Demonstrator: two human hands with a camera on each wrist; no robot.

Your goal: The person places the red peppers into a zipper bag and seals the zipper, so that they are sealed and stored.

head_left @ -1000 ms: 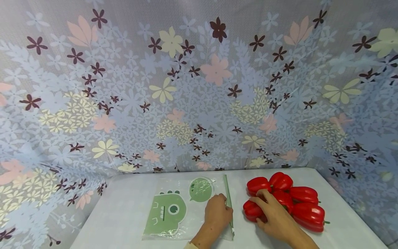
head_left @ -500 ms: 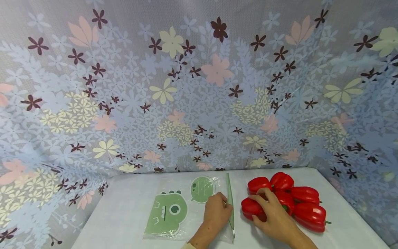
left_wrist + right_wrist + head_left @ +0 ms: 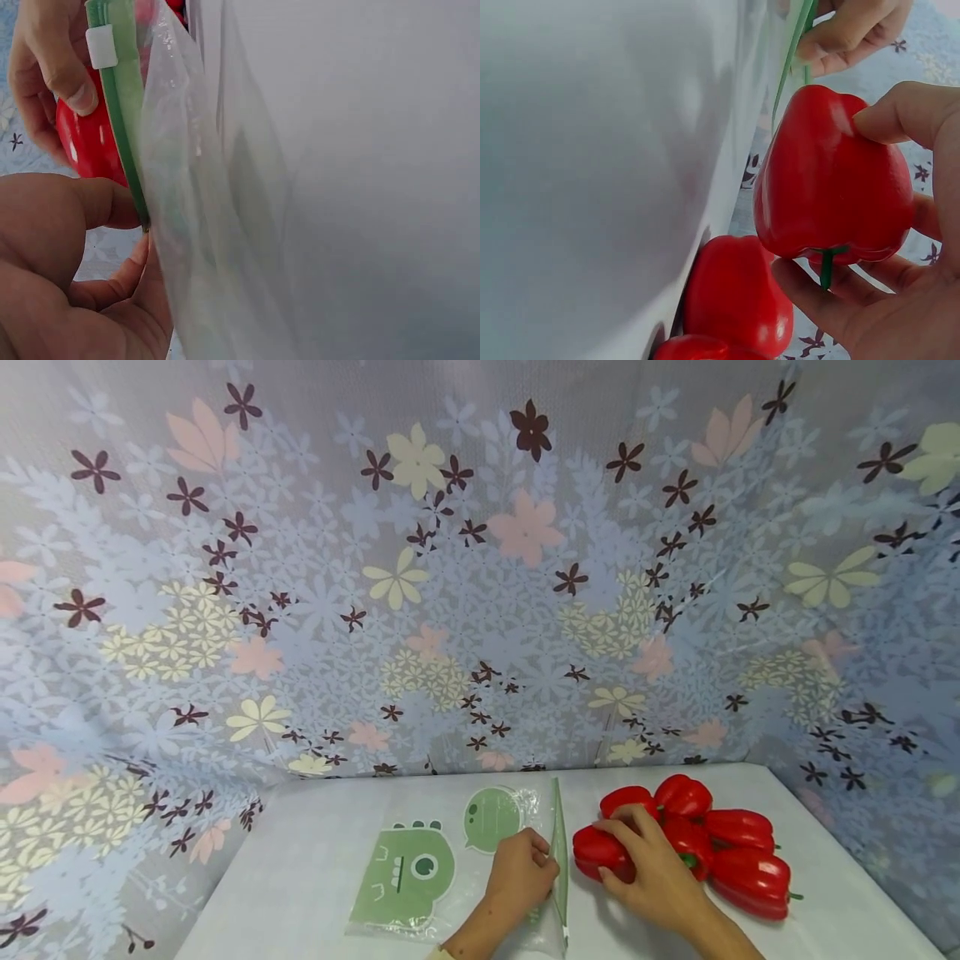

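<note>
Desk (image 3: 262, 885) and flowered cloth (image 3: 450, 610) fill the head view, the cloth rising behind the far edge and along the left and right edges. A clear zip bag (image 3: 465, 893) lies left of the desk's middle, one side close to the far edge; it is printed with a green one-eyed creature (image 3: 408, 877) and a green speech bubble (image 3: 492, 820). Its green strip (image 3: 559, 835) runs along the side toward the right edge. Both hands are occupied: the left hand (image 3: 519, 872) pinches the bag at this strip, while the right hand (image 3: 656, 872) grips a red pepper (image 3: 597, 852) just beside the strip, blunt end toward it. Five other red peppers (image 3: 750, 883) are bunched between the gripped one and the right edge, one of them close to the far edge.

From the left wrist, the strip runs down into the pinch of thumb and fingers. A white slider (image 3: 102, 46) sits on it, and the clear plastic spreads away in loose folds. The right hand and its pepper show beyond.

From the right wrist, the pepper sits between thumb and fingers, with its green stem (image 3: 826, 268) at the end nearer the palm. Other peppers show below, and the left hand pinches the strip beyond. Whether the gripped pepper touches the desk, I cannot tell.
</note>
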